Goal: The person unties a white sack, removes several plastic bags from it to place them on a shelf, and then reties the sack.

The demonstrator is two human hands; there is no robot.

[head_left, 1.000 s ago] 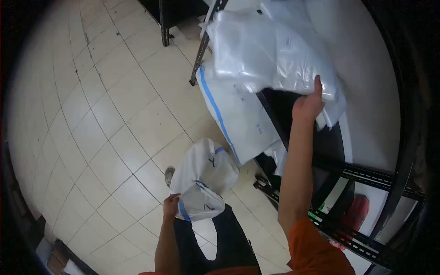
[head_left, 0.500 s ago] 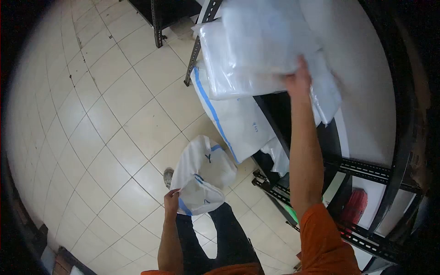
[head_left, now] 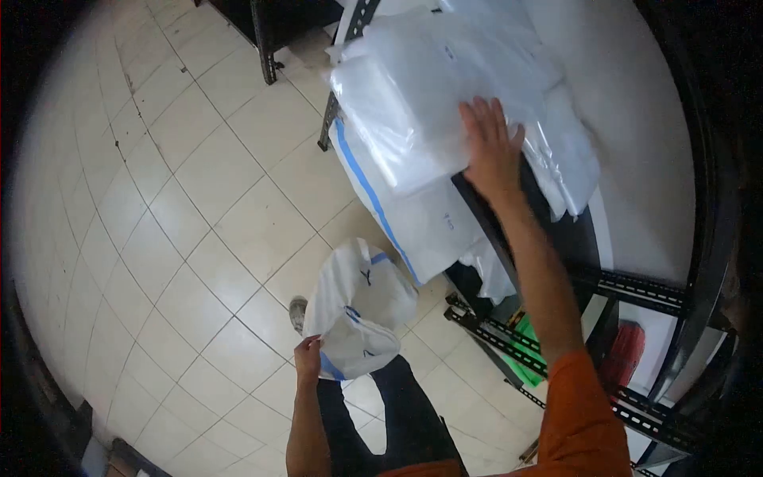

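Observation:
My left hand (head_left: 308, 357) pinches the rim of an open white sack (head_left: 362, 298) with a blue stripe and dark marks, above the floor by my legs. My right hand (head_left: 491, 151), fingers spread, rests on or just over a pile of clear plastic packets (head_left: 405, 111) on the black shelf. More shiny plastic packets (head_left: 560, 151) lie to the right of that hand. Below the pile, a larger white sack (head_left: 421, 226) with a blue stripe hangs or leans against the shelf's side.
The black slotted metal rack (head_left: 644, 292) fills the right side. On its lower levels are a red object (head_left: 624, 352) and something green (head_left: 527, 350). Another dark rack (head_left: 266, 48) stands at the top. A shoe (head_left: 297, 313) shows beside the open sack on the tiled floor (head_left: 230, 175).
My right hand has moved slightly left and down, and its fingers have spread. The front packet has tilted and shifted a little lower. My left hand still holds the sack.

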